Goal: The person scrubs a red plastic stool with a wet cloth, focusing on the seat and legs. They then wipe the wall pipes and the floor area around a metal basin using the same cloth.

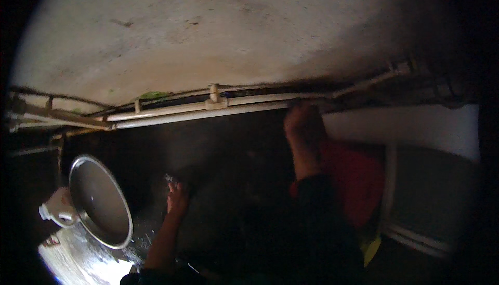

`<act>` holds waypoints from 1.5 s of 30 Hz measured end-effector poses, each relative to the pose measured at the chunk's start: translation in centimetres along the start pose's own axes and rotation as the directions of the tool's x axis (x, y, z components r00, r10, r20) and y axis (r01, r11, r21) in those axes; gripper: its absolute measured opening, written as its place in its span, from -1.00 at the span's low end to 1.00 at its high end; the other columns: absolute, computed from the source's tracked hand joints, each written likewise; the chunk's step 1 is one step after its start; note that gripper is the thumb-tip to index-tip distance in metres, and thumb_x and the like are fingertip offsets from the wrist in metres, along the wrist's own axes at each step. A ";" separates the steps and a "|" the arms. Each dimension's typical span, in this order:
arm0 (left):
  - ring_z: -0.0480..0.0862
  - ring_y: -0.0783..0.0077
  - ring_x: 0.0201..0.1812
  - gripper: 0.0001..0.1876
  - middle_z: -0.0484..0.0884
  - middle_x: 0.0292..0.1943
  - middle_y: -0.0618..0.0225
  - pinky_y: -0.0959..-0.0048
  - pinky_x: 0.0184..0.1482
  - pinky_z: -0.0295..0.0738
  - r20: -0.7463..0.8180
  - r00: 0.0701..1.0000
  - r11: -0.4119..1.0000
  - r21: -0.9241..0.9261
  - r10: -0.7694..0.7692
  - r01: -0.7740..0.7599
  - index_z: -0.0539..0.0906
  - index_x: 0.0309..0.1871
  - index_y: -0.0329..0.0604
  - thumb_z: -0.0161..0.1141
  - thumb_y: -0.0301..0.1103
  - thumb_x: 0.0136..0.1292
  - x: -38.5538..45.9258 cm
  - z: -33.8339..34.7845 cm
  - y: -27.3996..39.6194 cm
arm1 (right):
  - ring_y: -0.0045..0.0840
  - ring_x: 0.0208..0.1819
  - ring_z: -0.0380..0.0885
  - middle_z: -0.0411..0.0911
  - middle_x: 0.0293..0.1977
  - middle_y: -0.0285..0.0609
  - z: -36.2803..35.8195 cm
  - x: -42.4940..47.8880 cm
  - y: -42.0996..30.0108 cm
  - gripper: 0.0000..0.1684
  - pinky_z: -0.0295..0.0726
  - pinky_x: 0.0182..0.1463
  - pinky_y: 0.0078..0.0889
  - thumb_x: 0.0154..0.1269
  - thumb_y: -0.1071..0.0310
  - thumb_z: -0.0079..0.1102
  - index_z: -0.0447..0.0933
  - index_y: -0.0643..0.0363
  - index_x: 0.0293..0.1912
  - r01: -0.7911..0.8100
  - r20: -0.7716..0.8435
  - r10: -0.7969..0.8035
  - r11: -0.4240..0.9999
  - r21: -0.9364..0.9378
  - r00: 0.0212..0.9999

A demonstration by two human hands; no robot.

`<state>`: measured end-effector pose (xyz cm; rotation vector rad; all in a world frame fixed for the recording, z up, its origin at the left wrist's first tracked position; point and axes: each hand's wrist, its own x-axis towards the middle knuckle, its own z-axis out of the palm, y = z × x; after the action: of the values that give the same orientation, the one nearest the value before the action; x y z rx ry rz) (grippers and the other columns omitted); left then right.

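My left hand (178, 197) reaches over a very dark surface (222, 160). A small shiny thing (168, 177) shows at its fingertips, too dim to name; whether the fingers grip it I cannot tell. My right hand (302, 121) is raised higher up, with curled fingers beside the right part of a pale pipe (253, 109). Shadow hides what, if anything, is in that hand. To the left of my left hand a round metal basin (99, 203) stands tilted on its side, its rim towards me. A plastic jug (60, 209) with a white cap touches the basin's outer edge.
A stained concrete surface (187, 31) fills the top, with pipes and a tee fitting (215, 100) along its edge. On the right are a red item (353, 179), a white panel (405, 127) and a framed dark pane (429, 195). Wet, brightly lit ground (85, 252) lies lower left.
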<state>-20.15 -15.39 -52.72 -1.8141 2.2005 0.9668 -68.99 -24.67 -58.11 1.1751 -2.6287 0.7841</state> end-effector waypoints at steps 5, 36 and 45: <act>0.52 -0.28 -0.06 -0.58 0.29 0.15 -0.13 0.03 -0.14 0.55 0.081 0.987 0.989 -0.046 -0.138 0.142 0.32 0.19 -0.08 0.07 -0.26 0.28 -1.1 -2.0 0.6 | -0.14 0.04 0.41 0.42 -0.01 0.06 -3.3 -7.8 -10.8 -0.67 0.43 0.10 -0.20 0.24 0.53 0.00 0.44 0.28 0.02 0.329 0.562 -0.430 0.903 0.277 0.707; 0.29 -0.14 0.22 -0.65 0.23 0.24 -0.06 0.06 0.08 0.45 -0.094 0.967 0.971 -0.055 -0.237 0.233 0.38 0.07 -0.06 0.04 -0.17 0.28 -5.3 -0.1 -9.1 | -0.30 -0.24 0.50 0.45 -0.34 -0.17 -5.8 -2.4 -23.0 -0.85 0.48 -0.18 -0.28 -0.04 0.44 0.39 0.58 0.17 -0.41 0.587 0.273 -0.802 0.581 0.564 0.531; 0.28 -0.13 0.24 -0.64 0.23 0.24 -0.04 0.07 0.08 0.46 -0.008 0.961 0.960 -0.038 -0.277 0.276 0.36 0.09 -0.08 0.01 -0.19 0.28 -5.2 0.2 -9.6 | -0.25 -0.27 0.47 0.41 -0.40 -0.12 -6.4 0.2 -22.1 -0.78 0.45 -0.23 -0.27 -0.09 0.36 0.43 0.54 0.18 -0.46 0.525 0.362 -0.776 0.621 0.582 0.516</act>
<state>-10.00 -11.62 -54.10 -2.0783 1.8769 0.9417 -53.40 -33.75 -43.80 2.7342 -2.0093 0.8942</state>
